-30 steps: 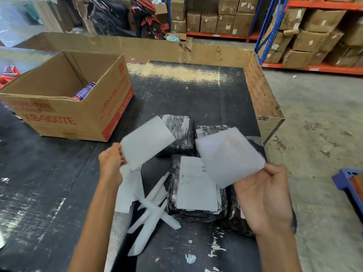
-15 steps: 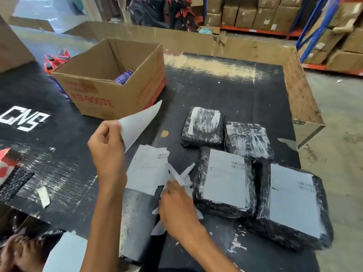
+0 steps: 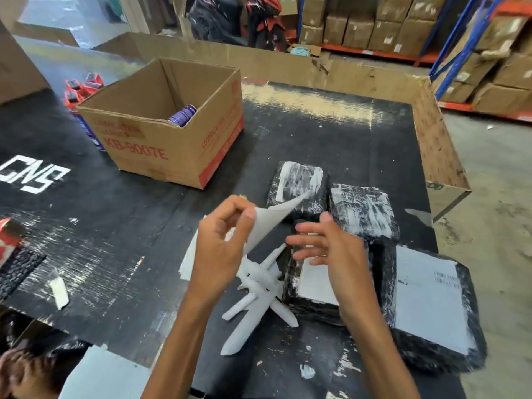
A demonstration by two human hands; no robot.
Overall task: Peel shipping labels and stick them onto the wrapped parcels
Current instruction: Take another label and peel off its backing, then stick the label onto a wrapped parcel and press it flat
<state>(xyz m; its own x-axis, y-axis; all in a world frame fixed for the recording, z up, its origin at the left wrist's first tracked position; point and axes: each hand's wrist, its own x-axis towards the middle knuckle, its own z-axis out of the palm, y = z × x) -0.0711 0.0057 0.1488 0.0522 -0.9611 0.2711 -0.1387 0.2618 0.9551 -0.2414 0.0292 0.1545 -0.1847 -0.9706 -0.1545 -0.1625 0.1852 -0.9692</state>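
Note:
My left hand (image 3: 221,243) pinches a white label sheet (image 3: 269,223) between thumb and fingers, its free corner pointing up to the right. My right hand (image 3: 325,254) hovers just right of it with fingers spread, holding nothing, over a black-wrapped parcel with a white label (image 3: 313,283). A larger labelled parcel (image 3: 431,306) lies at the right. Two black parcels without labels (image 3: 296,185) (image 3: 362,211) lie behind. Under my left hand rests a stack of label sheets (image 3: 188,260).
Rolled white backing strips (image 3: 256,286) are piled on the black table (image 3: 115,226). An open cardboard box (image 3: 172,139) holding a purple can stands at the back left. A cardboard wall (image 3: 440,156) edges the table's right side. Someone's hand (image 3: 20,372) shows at the bottom left.
My left hand has brought the sheet down and rightward toward the parcels. My right hand has lifted off the backing strips and opened beside the sheet.

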